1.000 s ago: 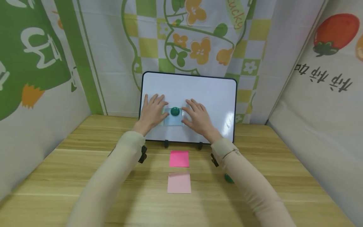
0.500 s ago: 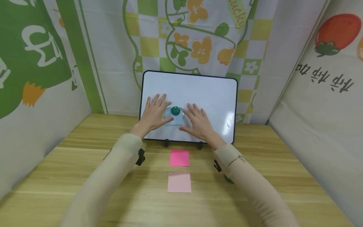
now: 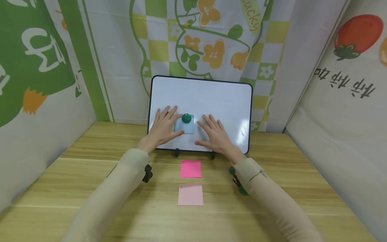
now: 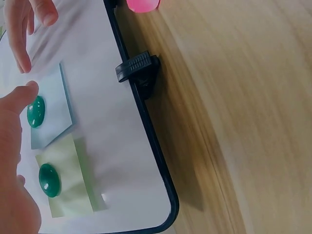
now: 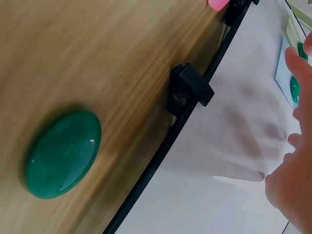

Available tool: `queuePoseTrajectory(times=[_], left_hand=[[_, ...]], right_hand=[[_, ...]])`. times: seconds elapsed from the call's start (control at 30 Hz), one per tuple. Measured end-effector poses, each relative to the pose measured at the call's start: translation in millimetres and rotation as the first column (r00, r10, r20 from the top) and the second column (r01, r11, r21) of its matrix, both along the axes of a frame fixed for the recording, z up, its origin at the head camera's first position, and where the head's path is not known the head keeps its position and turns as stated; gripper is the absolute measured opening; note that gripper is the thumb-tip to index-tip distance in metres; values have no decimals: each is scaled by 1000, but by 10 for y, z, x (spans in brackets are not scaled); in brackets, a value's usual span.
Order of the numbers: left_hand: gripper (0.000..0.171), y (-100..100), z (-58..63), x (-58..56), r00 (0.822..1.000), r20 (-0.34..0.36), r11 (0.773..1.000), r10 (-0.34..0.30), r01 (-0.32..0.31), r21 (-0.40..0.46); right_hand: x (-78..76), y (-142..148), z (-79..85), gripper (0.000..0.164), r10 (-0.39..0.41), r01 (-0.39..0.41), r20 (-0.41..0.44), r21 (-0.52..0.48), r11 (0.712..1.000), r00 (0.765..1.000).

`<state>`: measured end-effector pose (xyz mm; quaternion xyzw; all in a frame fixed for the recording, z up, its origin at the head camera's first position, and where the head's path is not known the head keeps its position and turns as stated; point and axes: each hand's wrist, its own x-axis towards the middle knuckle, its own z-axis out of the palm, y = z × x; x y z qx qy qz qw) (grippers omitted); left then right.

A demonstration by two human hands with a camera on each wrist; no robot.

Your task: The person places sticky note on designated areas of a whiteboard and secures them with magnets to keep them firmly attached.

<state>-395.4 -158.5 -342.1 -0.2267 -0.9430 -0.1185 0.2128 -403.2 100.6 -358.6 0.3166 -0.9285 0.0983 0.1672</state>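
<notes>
A white board with a black frame stands tilted at the back. On it a light blue sticky note lies under a round green magnet. Left of it, mostly behind my left hand, a pale green note has its own green magnet. The left hand's fingers are spread, its thumb by the blue note's lower part; whether it touches cannot be told. My right hand, fingers spread, is right of the blue note, apart from it, with nothing in its grasp.
A bright pink note and a pale pink note lie on the wooden table. Green magnets lie beside my right sleeve. Black clips support the board's lower edge. Printed cloth walls enclose the table.
My right hand has drawn away from the blue note, rightward and down. The left hand has come down slightly. Another green magnet on the table now shows beside the right sleeve.
</notes>
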Motion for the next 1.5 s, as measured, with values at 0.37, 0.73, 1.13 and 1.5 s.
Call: queuePoseTrajectory(times=[0.37, 0.73, 1.13, 1.5], left_hand=[[67, 44, -89, 93, 999, 26, 999, -36, 35, 37], [64, 69, -202, 167, 998, 37, 997, -59, 57, 58], [49, 106, -298, 263, 992, -6, 987, -130, 130, 95], [41, 112, -399, 259, 980, -60, 974, -191, 197, 108]], right_hand=[[79, 105, -46, 80, 8, -8, 39, -17, 1000, 999], [117, 221, -108, 78, 15, -15, 43, -18, 1000, 999], [213, 358, -170, 79, -13, 18, 107, -48, 999, 994], [311, 525, -198, 76, 16, -10, 77, -76, 997, 997]])
